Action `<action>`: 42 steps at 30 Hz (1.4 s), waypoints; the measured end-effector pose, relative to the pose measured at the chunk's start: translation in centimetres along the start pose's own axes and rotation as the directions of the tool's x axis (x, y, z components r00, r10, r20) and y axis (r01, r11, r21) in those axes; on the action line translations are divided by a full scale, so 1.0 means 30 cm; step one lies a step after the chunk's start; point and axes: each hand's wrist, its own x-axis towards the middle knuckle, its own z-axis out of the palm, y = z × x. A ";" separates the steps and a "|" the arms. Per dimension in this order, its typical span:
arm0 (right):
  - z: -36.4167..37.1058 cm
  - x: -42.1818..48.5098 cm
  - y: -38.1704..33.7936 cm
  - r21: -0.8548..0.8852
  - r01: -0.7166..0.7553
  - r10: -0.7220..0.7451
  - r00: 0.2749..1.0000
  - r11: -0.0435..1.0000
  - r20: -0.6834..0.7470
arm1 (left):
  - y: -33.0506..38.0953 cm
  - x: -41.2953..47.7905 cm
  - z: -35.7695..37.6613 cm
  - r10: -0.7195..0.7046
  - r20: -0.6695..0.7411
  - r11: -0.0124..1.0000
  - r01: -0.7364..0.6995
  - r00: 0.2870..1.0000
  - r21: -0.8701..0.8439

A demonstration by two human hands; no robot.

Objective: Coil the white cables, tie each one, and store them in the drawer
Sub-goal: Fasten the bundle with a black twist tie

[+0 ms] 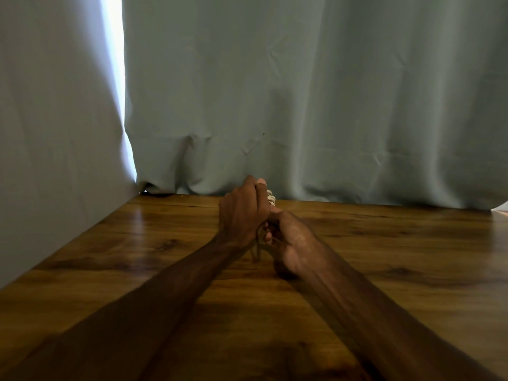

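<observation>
Cable coil [271, 198], white, shows at the frame's centre above the table [384, 257], clamped in the left hand's [243, 213] curled fingers. Right hand [288, 243], touching the left, curls its fingers round the coil's lower part.

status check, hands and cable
Left hand grips coiled white cable. Right hand pinches its lower end. Drawer not in view.
</observation>
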 end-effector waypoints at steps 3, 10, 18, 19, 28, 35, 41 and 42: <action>0.002 -0.012 0.001 -0.021 -0.019 0.018 1.000 1.000 -0.007 | -0.009 0.001 0.001 0.009 0.002 1.000 -0.009 1.000 0.009; 0.021 0.011 0.013 0.029 -0.027 0.029 0.997 0.999 -0.065 | -0.008 -0.008 -0.002 0.008 0.023 0.999 -0.007 1.000 -0.044; 0.020 0.001 0.017 0.195 0.033 -0.025 0.999 0.980 -0.044 | -0.017 0.011 0.017 0.042 -0.013 0.996 -0.042 0.999 -0.073; 0.018 0.001 0.014 0.179 0.031 -0.027 0.999 0.983 -0.028 | -0.025 0.015 0.015 0.054 -0.022 0.997 -0.055 0.998 -0.062; -0.066 -0.016 -0.086 -0.235 0.159 -0.093 0.958 0.959 0.272 | -0.132 0.049 -0.014 0.071 -0.041 0.995 -0.068 0.997 0.071; -0.114 -0.023 -0.167 -0.136 0.283 -0.152 0.792 0.949 0.591 | -0.144 0.046 -0.013 0.115 0.082 0.987 -0.123 0.990 0.100; -0.170 0.027 -0.169 -0.315 0.683 -0.545 0.722 0.659 0.426 | -0.090 0.013 -0.007 0.157 0.216 0.987 -0.143 0.964 -0.079; -0.181 0.040 -0.168 -0.322 0.701 -0.581 0.710 0.636 0.398 | -0.078 0.010 -0.006 0.177 0.237 0.981 -0.150 0.955 -0.124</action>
